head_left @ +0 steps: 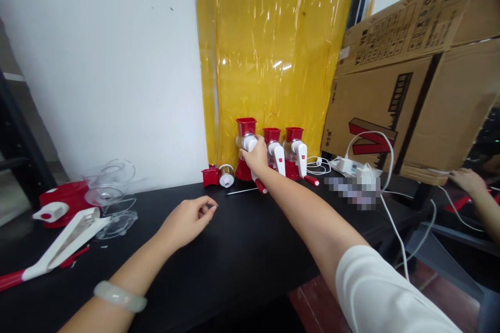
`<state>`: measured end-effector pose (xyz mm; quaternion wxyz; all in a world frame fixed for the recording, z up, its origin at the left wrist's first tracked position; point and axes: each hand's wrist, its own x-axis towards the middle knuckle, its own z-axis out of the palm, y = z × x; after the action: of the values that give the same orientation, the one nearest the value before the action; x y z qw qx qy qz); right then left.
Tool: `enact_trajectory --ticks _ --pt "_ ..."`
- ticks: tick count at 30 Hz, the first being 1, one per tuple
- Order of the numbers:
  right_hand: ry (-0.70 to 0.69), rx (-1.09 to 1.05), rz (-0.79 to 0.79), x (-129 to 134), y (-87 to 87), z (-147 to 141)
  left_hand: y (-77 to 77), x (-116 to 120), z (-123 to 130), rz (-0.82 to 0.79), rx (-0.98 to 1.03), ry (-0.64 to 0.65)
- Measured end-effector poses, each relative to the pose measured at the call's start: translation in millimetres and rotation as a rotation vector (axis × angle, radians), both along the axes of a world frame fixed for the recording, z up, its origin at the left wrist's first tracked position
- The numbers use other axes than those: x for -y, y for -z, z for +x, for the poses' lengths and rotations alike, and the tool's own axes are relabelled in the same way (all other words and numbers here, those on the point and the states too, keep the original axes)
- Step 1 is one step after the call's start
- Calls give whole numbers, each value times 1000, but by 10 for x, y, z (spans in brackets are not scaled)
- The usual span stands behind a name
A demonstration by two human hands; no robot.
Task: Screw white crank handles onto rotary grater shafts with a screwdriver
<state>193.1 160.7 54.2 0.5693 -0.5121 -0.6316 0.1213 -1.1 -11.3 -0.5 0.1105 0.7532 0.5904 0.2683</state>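
Observation:
My right hand (256, 156) reaches forward and is closed around the white crank hub of the leftmost red-and-white rotary grater (246, 126). This grater stands upright at the back of the black table (234, 250), partly hidden by the hand. Two similar rotary graters, a middle one (272, 135) and a right one (294, 134), stand beside it. My left hand (191, 221) hovers over the table with loosely curled fingers, a gap at the thumb, and nothing visible in it. Near it lie a red part (210, 177), a grater drum (226, 176) and a screwdriver (242, 191).
At the left lie a red grater base (64, 200), clear plastic parts (113, 195) and a white crank arm (66, 239). A power strip (351, 168) with white cables and a big cardboard box (390, 99) occupy the right. Another person's hand (469, 181) shows at the right edge.

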Motion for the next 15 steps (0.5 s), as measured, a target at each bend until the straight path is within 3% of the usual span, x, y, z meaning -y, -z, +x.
enact_trajectory --ticks 7,11,15 --pt "29 -33 40 327 -262 83 19 -21 -28 30 26 -4" --pt "-16 -159 160 821 -229 171 50 -17 29 248 102 5" --pt "-77 -150 128 1420 -96 149 100 15 159 421 100 97"
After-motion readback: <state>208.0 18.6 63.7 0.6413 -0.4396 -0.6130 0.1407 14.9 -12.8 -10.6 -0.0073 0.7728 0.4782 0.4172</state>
